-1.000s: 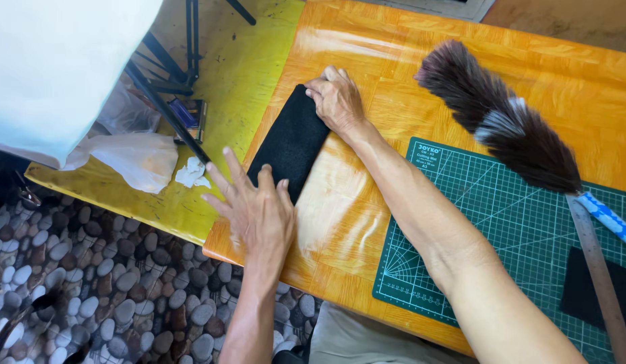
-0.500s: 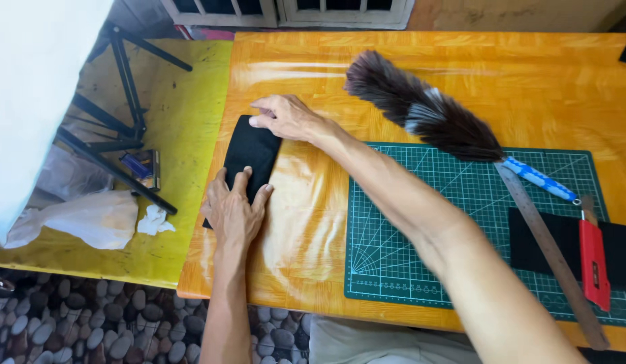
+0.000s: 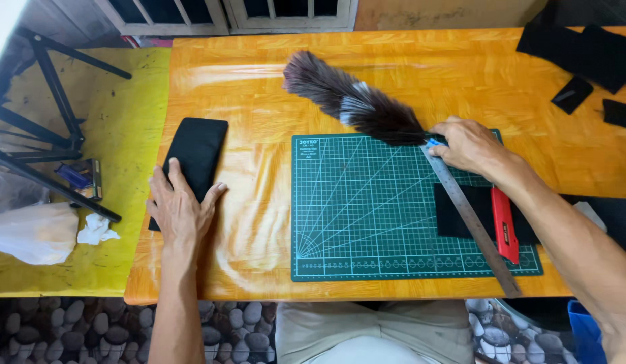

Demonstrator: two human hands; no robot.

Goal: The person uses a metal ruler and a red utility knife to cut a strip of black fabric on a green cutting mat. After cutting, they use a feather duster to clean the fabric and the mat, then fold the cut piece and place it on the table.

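Duster [image 3: 353, 101] handle now under the right hand [image 3: 469, 145]; black pad [image 3: 195, 155] stays at the counter's [image 3: 259, 222] left edge.
Half a second ago both hands were on the pad. The right has since crossed to the green mat [image 3: 367, 216] and closed on the duster's handle by the steel ruler [image 3: 471, 219]. The left hand [image 3: 181, 212] lies flat and spread on the pad's near end, gripping nothing.

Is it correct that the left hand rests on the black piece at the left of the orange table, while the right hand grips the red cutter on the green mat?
Not quite. The head view shows the right hand at the handle end of the feather duster, not on the red cutter, which lies untouched on the green mat. The left hand does rest on the black piece.
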